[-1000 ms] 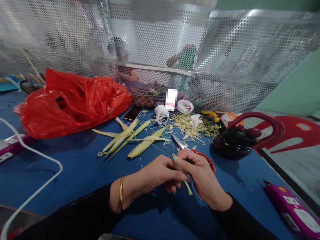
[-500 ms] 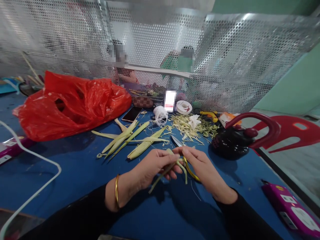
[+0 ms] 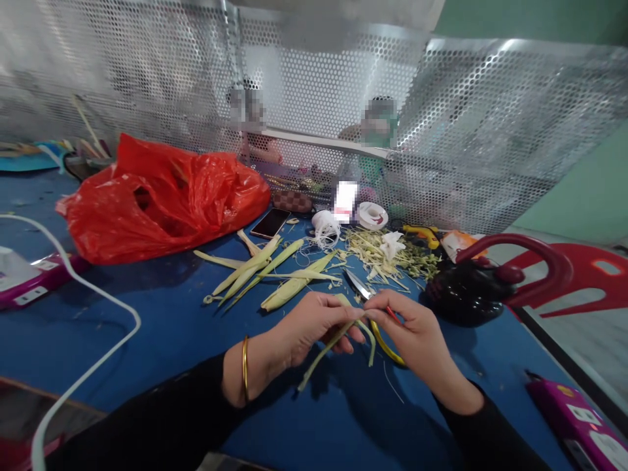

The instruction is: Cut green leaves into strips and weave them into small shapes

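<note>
blue table: left hand pinching green strip, right hand pinched onto it too (contact half hidden); likely mid-shaping, next move wants steady fingertips.

Nearer than the left fingers, blue tabletop leaves room, but scissors and the black kettle obstruct rightward.

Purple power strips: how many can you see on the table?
2: a left power strip at the picture's left edge, near the red bag, and a right power strip in the lower right corner, past the right hand. The bag could hide more.
</note>
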`<state>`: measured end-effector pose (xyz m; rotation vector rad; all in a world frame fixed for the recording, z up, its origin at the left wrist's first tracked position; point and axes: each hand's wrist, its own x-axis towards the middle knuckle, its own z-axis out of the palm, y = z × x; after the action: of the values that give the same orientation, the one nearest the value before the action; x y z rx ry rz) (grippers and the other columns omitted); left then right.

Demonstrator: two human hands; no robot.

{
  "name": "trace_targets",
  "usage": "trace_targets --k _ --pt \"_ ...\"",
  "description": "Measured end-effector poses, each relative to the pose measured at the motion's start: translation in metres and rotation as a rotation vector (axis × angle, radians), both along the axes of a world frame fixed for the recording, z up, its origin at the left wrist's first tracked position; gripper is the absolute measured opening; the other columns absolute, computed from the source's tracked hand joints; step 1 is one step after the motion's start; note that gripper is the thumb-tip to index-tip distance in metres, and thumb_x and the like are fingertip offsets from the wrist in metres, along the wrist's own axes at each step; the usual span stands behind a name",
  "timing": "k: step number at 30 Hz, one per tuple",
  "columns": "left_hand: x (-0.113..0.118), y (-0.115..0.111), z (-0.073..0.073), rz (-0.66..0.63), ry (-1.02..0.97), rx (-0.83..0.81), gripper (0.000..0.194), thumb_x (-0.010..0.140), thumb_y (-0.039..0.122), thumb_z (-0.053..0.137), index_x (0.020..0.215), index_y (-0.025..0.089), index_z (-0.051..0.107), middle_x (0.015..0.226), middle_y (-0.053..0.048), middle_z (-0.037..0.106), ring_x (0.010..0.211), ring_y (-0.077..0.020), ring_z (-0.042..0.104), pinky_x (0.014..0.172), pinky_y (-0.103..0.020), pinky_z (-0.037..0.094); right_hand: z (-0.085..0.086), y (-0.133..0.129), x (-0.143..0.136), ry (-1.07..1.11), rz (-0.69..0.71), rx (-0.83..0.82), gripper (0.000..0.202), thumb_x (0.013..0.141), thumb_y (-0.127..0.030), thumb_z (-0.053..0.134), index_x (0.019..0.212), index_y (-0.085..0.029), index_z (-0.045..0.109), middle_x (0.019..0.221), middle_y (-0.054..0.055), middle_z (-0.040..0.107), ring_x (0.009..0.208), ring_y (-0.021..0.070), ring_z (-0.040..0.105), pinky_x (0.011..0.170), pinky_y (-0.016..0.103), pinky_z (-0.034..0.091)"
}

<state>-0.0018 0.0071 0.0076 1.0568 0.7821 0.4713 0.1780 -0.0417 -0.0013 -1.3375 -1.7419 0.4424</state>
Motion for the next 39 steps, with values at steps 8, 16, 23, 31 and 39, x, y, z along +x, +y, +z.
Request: trace_targets --k 8,16,23,31,39 --pt "0.000 0.001 0.002 -0.015 -0.004 0.027 0.024 0.067 0.035 0.073 0.065 0.014 0.064 0.061 -0.002 0.068 0.049 -0.0096 0.059 0.051 -0.020 0.042 -0.002 -0.005 -0.002 -0.056 -0.056 0.097 0.019 0.091 -0.024 0.056 0.072 -0.021 0.057 0.073 0.001 0.060 0.073 0.0180 0.055 0.070 0.032 0.041" --pt "0.002 0.003 -0.004 0.085 -0.075 -0.041 0.024 0.068 0.036 0.077 0.069 0.013 0.068 0.067 -0.005 0.072 0.058 -0.0134 0.066 0.065 -0.026 0.051 -0.006 -0.004 -0.005 -0.108 -0.162 0.173 0.010 0.091 -0.024 0.055 0.086 -0.023 0.064 0.091 0.007 0.065 0.090 0.0231 0.059 0.081 0.038 0.045" --pt "0.005 0.004 -0.009 0.175 -0.263 -0.023 0.021 0.070 0.031 0.078 0.080 0.013 0.075 0.082 -0.007 0.075 0.073 -0.0122 0.066 0.076 -0.023 0.049 0.000 -0.021 -0.021 -0.192 -0.238 0.285 0.011 0.089 -0.023 0.058 0.081 -0.021 0.066 0.072 0.003 0.060 0.069 0.0189 0.056 0.069 0.033 0.042" --pt "0.010 0.000 -0.010 0.225 -0.248 -0.007 0.012 0.066 0.021 0.080 0.074 0.014 0.076 0.077 -0.004 0.073 0.072 -0.0107 0.063 0.070 -0.020 0.046 -0.021 -0.013 -0.038 0.092 -0.092 -0.054 0.024 0.089 -0.026 0.057 0.066 -0.021 0.055 0.071 0.001 0.057 0.069 0.0167 0.054 0.065 0.027 0.043" --pt "0.012 -0.002 -0.007 0.300 -0.250 -0.089 0.027 0.050 0.024 0.088 0.069 0.012 0.073 0.071 -0.003 0.070 0.065 -0.0106 0.061 0.067 -0.022 0.047 -0.017 -0.014 -0.033 0.034 -0.005 -0.051 0.024 0.089 -0.022 0.055 0.064 -0.022 0.051 0.069 0.000 0.052 0.069 0.0170 0.052 0.067 0.029 0.042"
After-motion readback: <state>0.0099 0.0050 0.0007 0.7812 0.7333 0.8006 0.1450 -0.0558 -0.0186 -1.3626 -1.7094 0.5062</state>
